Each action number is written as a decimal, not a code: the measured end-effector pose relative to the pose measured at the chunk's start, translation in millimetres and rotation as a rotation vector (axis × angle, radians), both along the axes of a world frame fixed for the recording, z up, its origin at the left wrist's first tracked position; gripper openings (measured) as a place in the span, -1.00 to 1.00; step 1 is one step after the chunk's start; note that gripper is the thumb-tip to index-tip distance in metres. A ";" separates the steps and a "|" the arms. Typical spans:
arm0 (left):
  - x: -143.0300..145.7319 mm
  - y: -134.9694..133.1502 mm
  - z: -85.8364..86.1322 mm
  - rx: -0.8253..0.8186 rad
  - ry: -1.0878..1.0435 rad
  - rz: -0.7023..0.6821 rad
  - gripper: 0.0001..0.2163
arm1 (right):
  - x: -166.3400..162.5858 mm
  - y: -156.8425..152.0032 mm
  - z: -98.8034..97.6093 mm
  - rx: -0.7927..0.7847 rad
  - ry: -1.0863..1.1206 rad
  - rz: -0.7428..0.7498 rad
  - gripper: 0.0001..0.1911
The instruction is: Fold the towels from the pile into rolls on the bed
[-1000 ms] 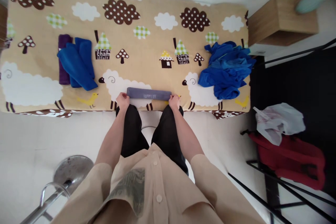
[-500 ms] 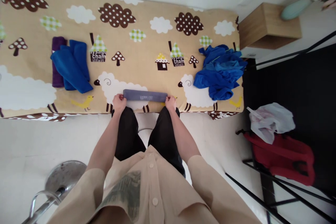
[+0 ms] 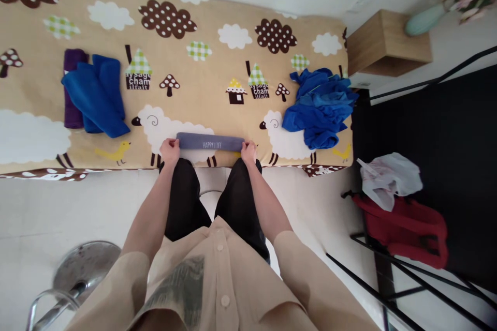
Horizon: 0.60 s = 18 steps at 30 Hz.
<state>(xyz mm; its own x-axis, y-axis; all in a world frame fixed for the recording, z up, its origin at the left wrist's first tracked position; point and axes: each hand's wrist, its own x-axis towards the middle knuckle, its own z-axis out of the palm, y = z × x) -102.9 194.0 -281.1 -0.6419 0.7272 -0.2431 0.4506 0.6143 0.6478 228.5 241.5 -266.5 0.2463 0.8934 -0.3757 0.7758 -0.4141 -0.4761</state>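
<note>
A rolled grey-blue cloth (image 3: 212, 142) with "HAPPY LIFE" lettering lies lengthwise near the front edge of the bed, over a printed sheep. My left hand (image 3: 170, 151) is closed on its left end, and my right hand (image 3: 249, 152) grips its right end between thumb and fingers. Off to the left are rolled blue cloths (image 3: 95, 93), partly on top of a purple roll (image 3: 73, 88). To the right sits a crumpled heap of blue cloth (image 3: 320, 106).
The patterned bed sheet (image 3: 209, 98) runs along a white wall. At right are a wooden box shelf (image 3: 384, 44) with a green vase (image 3: 425, 19), a white plastic bag (image 3: 392, 178), a red bag (image 3: 404, 227) and black metal bars. A round metal stool base (image 3: 87, 266) stands lower left.
The view has swung slightly, so the bed and most things appear a little further left. Both hands keep their hold on the cloth's ends, which lies in the same place on the sheet.
</note>
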 end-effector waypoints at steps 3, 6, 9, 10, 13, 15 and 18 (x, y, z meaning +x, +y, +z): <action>0.9 1.1 1.5 -0.028 0.012 0.022 -0.90 | -0.2 0.0 0.0 -0.039 -0.040 -0.001 -0.76; 6.5 -2.5 11.5 0.017 0.052 0.025 -0.94 | -0.5 -2.8 5.8 -0.006 -0.092 0.015 -0.75; 20.3 -15.7 26.0 0.112 0.068 0.065 -0.86 | -2.6 -9.2 17.0 0.098 -0.130 0.059 -0.69; 27.3 -21.9 29.9 0.116 0.032 0.066 -0.85 | -3.6 -11.8 20.7 0.143 -0.126 0.083 -0.66; 53.6 -39.4 34.0 0.047 -0.294 0.033 -0.81 | -6.9 -16.6 28.0 0.275 -0.084 0.183 -0.57; 71.8 -45.2 30.1 -0.005 -0.656 0.076 -0.78 | -7.9 -14.3 28.8 0.298 -0.060 0.275 -0.56; 91.0 -40.2 19.0 0.007 -1.084 0.273 -0.73 | -7.6 0.0 26.2 0.157 -0.048 0.441 -0.56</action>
